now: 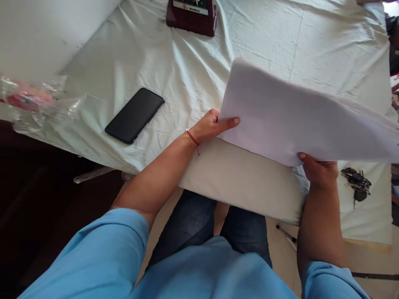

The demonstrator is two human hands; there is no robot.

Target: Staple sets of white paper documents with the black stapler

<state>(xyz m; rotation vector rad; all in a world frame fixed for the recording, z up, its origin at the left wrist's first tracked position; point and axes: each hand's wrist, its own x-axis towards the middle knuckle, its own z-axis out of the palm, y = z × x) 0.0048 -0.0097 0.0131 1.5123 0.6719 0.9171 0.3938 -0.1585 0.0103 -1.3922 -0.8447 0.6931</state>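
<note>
A stack of white paper sheets (289,112) is held up above the table in both hands, its right end drooping toward the frame's edge. My left hand (215,124) grips the stack's left end, thumb on top and fingers out of sight behind it. At the near edge, my right hand (319,168) also closes on the paper with the thumb on top. Beneath the stack, a flat beige board or folder (240,176) lies at the table's front edge; what it is exactly I cannot tell.
A pale cloth covers the table (193,74). A black phone (135,115) lies to the left, with a clear plastic bag (37,101) holding something red beyond it. A dark red stand (191,18) is at the back. Keys (357,182) lie on the right.
</note>
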